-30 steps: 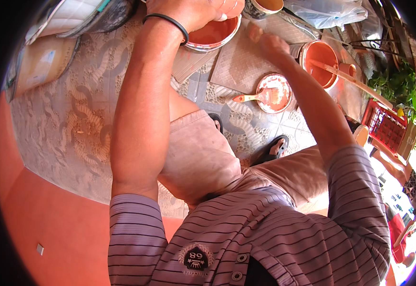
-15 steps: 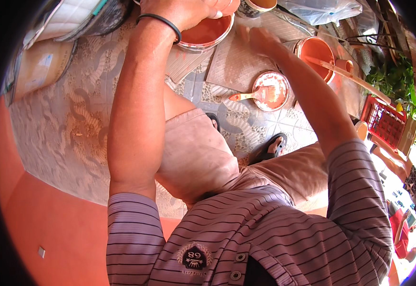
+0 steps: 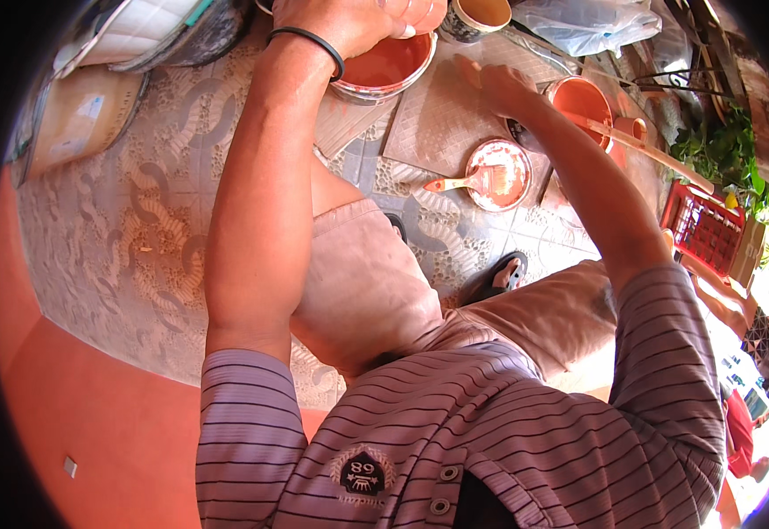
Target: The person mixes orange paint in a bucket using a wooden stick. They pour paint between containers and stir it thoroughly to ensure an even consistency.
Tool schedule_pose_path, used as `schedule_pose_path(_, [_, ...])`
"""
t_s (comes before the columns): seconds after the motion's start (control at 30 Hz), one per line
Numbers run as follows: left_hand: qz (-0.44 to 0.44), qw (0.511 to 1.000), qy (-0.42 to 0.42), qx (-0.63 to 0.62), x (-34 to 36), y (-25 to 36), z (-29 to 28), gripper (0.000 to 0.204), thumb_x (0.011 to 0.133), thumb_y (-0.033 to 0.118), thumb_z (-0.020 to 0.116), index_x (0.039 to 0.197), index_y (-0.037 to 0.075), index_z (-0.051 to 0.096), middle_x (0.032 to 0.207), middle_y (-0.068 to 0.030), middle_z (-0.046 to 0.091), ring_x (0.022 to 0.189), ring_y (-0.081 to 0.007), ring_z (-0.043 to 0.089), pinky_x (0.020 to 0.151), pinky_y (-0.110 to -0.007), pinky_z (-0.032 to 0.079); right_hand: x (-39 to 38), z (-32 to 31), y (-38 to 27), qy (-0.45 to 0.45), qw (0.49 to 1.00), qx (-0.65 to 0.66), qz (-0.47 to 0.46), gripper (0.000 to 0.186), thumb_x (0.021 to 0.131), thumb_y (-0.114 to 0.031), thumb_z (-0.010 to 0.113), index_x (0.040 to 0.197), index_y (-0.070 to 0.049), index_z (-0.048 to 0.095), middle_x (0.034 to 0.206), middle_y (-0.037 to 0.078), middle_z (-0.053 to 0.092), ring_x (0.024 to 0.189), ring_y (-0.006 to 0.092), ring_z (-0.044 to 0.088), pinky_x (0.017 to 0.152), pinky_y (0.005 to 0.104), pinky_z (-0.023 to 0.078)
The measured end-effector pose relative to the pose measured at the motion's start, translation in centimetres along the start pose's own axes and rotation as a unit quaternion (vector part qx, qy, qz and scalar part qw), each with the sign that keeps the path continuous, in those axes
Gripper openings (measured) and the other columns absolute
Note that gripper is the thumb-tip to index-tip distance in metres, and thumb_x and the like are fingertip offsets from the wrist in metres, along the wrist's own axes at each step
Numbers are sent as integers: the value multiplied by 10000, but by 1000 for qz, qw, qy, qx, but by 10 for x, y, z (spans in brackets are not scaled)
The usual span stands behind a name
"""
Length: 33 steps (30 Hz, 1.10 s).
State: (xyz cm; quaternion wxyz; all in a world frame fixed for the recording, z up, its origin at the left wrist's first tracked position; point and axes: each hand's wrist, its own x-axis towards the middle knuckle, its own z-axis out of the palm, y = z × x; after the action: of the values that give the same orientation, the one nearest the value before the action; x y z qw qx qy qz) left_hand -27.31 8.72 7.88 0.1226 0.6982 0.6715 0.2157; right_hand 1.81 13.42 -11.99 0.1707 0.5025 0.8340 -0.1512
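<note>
My left hand, with a black band at the wrist, is over a bucket of red-orange paint. Its fingers are curled closed; the upper frame edge cuts off part of the hand and hides what they grip. My right hand is open with nothing in it, fingers pointing left above a brown board. Nearer me, a paintbrush with a wooden handle lies across a paint-smeared round lid. Right of my right hand stands another orange-coated bucket with a long wooden stick leaning out.
A small can and a clear plastic bag are at the far side. A red crate and green plants are on the right. Containers stand at far left above the patterned tiles. People are beyond, at right.
Both hands have shifted slightly right in the picture. The right hand has also come a little nearer to me. The brush and lid look unmoved, and the view has turned slightly.
</note>
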Motion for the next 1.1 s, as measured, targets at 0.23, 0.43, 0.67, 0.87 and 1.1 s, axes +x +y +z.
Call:
schedule_pose_path(0.23, [-41,999,-14,6,-3,-12,-2,604,675,266,975,1194,120,703,1266,-241,690,1189,-482,662,1002,-551,556,-76,75,-75,-186,982,28,-27,435,995,-139,571,1420,-116,660,1170,246,770,1142,414,755,972,575,580])
schedule_pose_path(0.43, [8,1000,5,-12,1,-10,6,629,654,250,993,1185,95,693,1241,-249,695,1165,-474,672,981,-554,561,26,42,24,-142,985,-43,-88,303,975,-192,630,1146,22,761,1036,269,777,935,414,770,819,524,597])
schedule_pose_path(0.67, [5,1000,14,-14,-1,-3,1,596,668,251,978,1168,90,696,1176,-234,718,1137,-466,682,963,-541,566,-76,97,-66,-189,981,43,-29,281,961,-170,632,1143,10,747,1120,256,773,1067,428,763,906,583,589])
schedule_pose_path(0.87, [14,1000,9,-5,19,0,9,585,673,254,974,1165,99,697,1174,-224,723,1134,-461,683,963,-532,567,17,82,37,-101,990,-49,-89,361,955,-272,695,1197,-14,764,1025,240,791,958,418,783,814,529,616])
schedule_pose_path(1.1, [-19,1000,14,-14,15,-8,9,587,675,248,978,1174,105,705,1189,-203,702,1161,-426,669,991,-499,553,-56,70,-67,-133,980,-118,-94,209,970,-162,651,1014,-58,827,1017,178,821,943,346,815,816,504,651])
